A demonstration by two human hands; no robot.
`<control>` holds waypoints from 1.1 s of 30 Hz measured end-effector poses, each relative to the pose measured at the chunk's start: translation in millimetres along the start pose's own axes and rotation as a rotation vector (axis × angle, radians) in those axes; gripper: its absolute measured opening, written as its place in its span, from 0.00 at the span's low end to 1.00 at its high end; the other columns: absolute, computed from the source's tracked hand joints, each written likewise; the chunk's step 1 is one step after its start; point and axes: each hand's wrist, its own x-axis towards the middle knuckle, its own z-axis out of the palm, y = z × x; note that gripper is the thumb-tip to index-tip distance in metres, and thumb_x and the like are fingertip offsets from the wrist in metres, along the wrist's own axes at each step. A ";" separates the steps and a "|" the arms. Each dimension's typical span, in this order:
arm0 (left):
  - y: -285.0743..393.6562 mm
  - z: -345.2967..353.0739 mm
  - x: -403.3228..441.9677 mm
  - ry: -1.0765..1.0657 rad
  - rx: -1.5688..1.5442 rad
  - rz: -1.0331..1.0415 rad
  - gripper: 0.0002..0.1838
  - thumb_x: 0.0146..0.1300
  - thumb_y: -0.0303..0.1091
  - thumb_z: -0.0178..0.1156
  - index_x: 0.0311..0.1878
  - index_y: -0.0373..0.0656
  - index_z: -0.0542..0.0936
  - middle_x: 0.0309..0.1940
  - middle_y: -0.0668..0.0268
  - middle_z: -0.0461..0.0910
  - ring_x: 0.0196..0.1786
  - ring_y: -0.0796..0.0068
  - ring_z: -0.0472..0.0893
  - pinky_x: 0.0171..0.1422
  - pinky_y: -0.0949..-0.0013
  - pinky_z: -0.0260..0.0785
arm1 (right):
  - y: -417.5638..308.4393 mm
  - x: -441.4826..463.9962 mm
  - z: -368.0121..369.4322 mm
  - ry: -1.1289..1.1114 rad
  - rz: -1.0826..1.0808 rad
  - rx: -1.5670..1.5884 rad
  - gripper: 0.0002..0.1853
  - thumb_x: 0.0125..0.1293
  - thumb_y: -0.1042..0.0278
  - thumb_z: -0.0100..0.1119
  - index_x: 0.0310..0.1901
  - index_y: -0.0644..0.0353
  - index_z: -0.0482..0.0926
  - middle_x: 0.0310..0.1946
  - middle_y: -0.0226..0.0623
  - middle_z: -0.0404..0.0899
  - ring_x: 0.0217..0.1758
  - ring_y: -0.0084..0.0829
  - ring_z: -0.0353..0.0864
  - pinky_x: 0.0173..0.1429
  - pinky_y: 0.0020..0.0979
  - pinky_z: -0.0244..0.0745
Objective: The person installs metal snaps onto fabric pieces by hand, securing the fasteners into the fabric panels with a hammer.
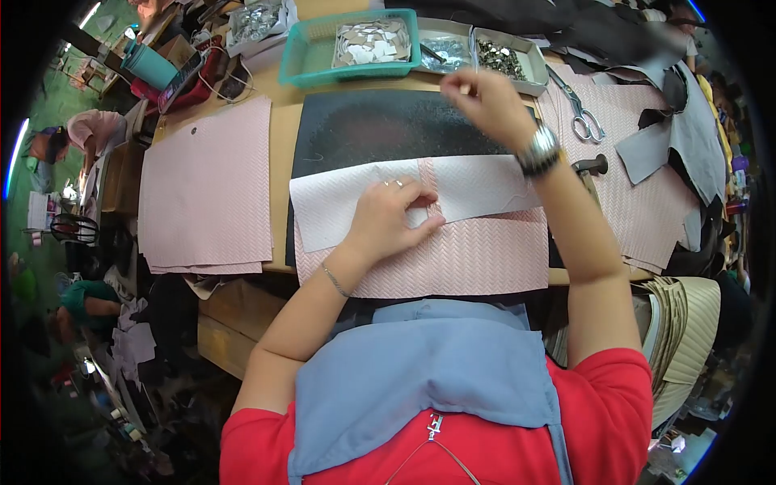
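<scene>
A pink herringbone-textured sheet [428, 263] lies on a black work board [356, 121], its far part folded towards me so that the pale backing [331, 206] faces up. A narrow pink textured strip [428, 174] crosses the backing. My left hand [388, 214] rests on the fold, thumb and fingertips closed at the strip. My right hand [489, 101] is raised over the far right of the board, close to the box of small metal fittings [499, 58]. Its fingers are curled in a pinch; whatever may be between them cannot be made out.
Beside the board lie pink sheet stacks on the left [206, 190] and right [638, 202]. Scissors [584, 117] and a hammer [594, 164] sit to the right. A green basket [311, 56] with pale cut pieces stands at the back. Other people are at far left.
</scene>
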 end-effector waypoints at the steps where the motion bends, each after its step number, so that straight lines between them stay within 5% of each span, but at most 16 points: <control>1: -1.6 1.8 -1.6 0.004 -0.012 -0.019 0.15 0.53 0.37 0.75 0.41 0.41 0.83 0.35 0.62 0.84 0.38 0.66 0.86 0.42 0.67 0.78 | -19.1 -26.0 0.5 -0.066 0.032 0.065 0.09 0.65 0.63 0.64 0.39 0.59 0.86 0.33 0.43 0.86 0.35 0.40 0.86 0.41 0.37 0.79; 10: 4.3 -0.3 -1.4 0.009 -0.044 -0.050 0.15 0.53 0.35 0.75 0.40 0.39 0.83 0.35 0.60 0.83 0.36 0.65 0.86 0.43 0.68 0.79 | -49.4 -111.4 27.1 -0.301 0.448 0.221 0.12 0.58 0.61 0.67 0.33 0.64 0.87 0.25 0.46 0.85 0.27 0.38 0.85 0.35 0.34 0.78; 25: 3.6 3.3 -4.8 0.080 0.023 0.021 0.12 0.53 0.36 0.74 0.38 0.43 0.83 0.33 0.65 0.82 0.34 0.68 0.82 0.40 0.66 0.71 | -58.5 -108.3 37.9 -0.313 0.426 -0.053 0.11 0.56 0.62 0.65 0.31 0.63 0.85 0.22 0.41 0.82 0.25 0.37 0.84 0.34 0.36 0.78; 28: -0.6 3.3 -6.4 0.062 -0.015 0.012 0.12 0.55 0.36 0.73 0.38 0.43 0.83 0.33 0.65 0.82 0.34 0.68 0.82 0.41 0.65 0.70 | -38.7 -108.3 32.6 -0.407 0.495 0.247 0.12 0.58 0.62 0.65 0.32 0.64 0.85 0.22 0.40 0.83 0.23 0.32 0.82 0.33 0.33 0.77; 33: -3.1 5.0 -7.1 0.076 -0.015 0.016 0.12 0.55 0.37 0.73 0.39 0.43 0.84 0.34 0.65 0.82 0.35 0.67 0.82 0.42 0.65 0.70 | -36.8 -105.1 32.4 -0.412 0.563 0.293 0.12 0.59 0.62 0.65 0.32 0.64 0.86 0.22 0.39 0.83 0.24 0.27 0.82 0.33 0.30 0.76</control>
